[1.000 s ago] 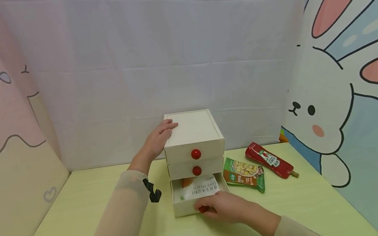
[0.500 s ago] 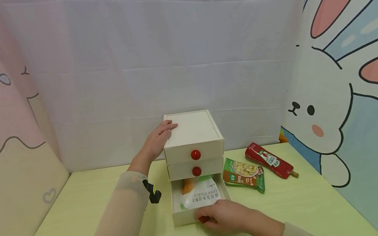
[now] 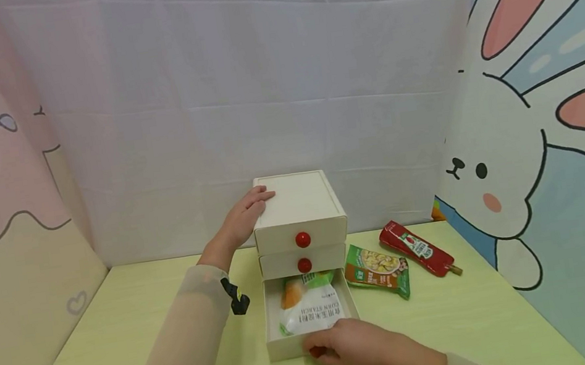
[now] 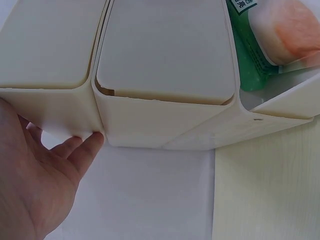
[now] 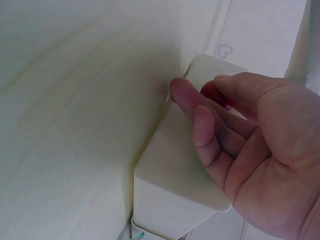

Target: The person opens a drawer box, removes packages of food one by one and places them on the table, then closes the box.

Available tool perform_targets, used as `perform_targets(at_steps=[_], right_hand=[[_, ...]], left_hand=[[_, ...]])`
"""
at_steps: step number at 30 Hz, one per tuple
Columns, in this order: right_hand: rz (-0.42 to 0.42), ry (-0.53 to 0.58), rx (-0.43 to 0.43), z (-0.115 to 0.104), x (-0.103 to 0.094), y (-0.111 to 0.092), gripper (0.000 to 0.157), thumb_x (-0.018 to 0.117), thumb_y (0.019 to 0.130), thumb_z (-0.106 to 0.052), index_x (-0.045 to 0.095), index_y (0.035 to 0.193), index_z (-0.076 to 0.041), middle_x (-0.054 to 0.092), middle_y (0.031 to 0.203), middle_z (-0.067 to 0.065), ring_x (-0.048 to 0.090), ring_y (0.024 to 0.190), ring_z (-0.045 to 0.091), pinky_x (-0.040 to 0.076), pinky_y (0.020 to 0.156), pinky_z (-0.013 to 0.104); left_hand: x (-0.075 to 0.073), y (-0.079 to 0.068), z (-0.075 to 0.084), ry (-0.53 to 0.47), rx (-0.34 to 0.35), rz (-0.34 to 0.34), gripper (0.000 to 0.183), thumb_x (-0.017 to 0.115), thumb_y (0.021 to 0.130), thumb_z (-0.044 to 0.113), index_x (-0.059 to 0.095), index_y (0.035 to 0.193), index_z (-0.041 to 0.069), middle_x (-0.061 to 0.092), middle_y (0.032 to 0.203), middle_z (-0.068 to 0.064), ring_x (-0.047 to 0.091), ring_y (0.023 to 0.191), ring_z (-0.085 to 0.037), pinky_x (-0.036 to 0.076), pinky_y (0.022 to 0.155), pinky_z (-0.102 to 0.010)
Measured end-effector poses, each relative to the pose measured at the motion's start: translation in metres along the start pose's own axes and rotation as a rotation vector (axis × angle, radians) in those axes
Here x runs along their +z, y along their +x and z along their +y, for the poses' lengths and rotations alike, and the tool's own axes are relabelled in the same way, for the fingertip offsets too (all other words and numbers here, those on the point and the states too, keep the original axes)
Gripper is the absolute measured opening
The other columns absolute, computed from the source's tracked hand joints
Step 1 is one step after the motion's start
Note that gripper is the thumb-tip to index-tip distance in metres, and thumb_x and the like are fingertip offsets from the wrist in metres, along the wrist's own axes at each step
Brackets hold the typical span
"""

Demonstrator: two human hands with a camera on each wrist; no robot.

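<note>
A white drawer unit [image 3: 300, 197] with red knobs stands on the table. Its bottom drawer [image 3: 285, 349] is pulled out, and inside lies a bag of corn starch [image 3: 312, 305]. My right hand [image 3: 351, 344] pinches the red knob of that drawer, which mostly hides behind the fingers; in the right wrist view a bit of the red knob [image 5: 212, 92] shows beside the thumb. My left hand [image 3: 244, 217] rests on the top left edge of the unit, fingers spread over it. In the left wrist view, fingertips of the left hand [image 4: 45, 170] touch the unit's side.
Right of the unit lies a green and orange food packet [image 3: 378, 270]. Beyond it is a red ketchup pouch [image 3: 419, 247]. The upper two drawers are closed. A white curtain [image 3: 257, 88] hangs behind the pale green table [image 3: 163, 300], with printed panels at both sides.
The right hand has drawn the bottom drawer further out toward the person, so more of the corn starch bag shows. The left hand has stayed on the unit.
</note>
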State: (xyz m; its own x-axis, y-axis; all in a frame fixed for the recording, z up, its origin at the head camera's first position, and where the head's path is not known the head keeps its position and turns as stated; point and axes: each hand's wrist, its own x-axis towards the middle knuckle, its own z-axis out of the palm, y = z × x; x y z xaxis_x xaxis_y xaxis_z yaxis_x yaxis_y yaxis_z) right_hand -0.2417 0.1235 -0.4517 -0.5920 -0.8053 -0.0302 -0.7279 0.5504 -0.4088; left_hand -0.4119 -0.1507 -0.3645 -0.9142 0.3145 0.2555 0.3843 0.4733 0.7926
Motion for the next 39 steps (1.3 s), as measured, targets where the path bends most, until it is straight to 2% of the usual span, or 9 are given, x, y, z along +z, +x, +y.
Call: perform_targets(at_steps=[7,15,22,39], right_hand=[[0.004,-0.019,-0.034,-0.003,0.004,-0.002,0.013,0.070,0.109,-0.017,0.073,0.120,-0.024,0.062,0.090,-0.018,0.049,0.073,-0.006,0.046,0.072,0.009],[0.007,-0.045,-0.040,-0.007,0.006,-0.005,0.014,0.070,0.109,-0.018,0.073,0.120,-0.025,0.064,0.092,-0.018,0.050,0.073,-0.006,0.046,0.072,0.008],[0.021,-0.058,-0.081,-0.008,0.008,-0.010,0.013,0.070,0.109,-0.018,0.072,0.120,-0.024,0.065,0.091,-0.017,0.049,0.071,-0.008,0.044,0.070,0.006],[-0.031,-0.033,-0.066,-0.014,0.009,-0.014,0.015,0.069,0.110,-0.018,0.072,0.123,-0.025,0.068,0.096,-0.018,0.052,0.072,-0.007,0.047,0.071,0.007]], left_hand=[[0.000,0.000,0.001,0.012,-0.004,-0.003,0.054,0.032,0.119,0.029,0.051,0.166,0.010,0.022,0.185,-0.006,0.009,0.174,-0.034,0.012,0.138,-0.064],[0.000,0.002,-0.001,0.018,0.002,0.001,0.054,0.032,0.119,0.029,0.051,0.166,0.011,0.023,0.185,-0.007,0.010,0.174,-0.034,0.012,0.138,-0.065],[0.001,0.001,0.000,0.010,0.002,0.000,0.053,0.033,0.119,0.028,0.052,0.165,0.011,0.023,0.185,-0.007,0.010,0.174,-0.034,0.012,0.138,-0.064],[0.001,0.002,-0.001,0.016,0.000,0.001,0.054,0.032,0.119,0.031,0.050,0.166,0.012,0.022,0.185,-0.006,0.010,0.174,-0.035,0.011,0.137,-0.067]])
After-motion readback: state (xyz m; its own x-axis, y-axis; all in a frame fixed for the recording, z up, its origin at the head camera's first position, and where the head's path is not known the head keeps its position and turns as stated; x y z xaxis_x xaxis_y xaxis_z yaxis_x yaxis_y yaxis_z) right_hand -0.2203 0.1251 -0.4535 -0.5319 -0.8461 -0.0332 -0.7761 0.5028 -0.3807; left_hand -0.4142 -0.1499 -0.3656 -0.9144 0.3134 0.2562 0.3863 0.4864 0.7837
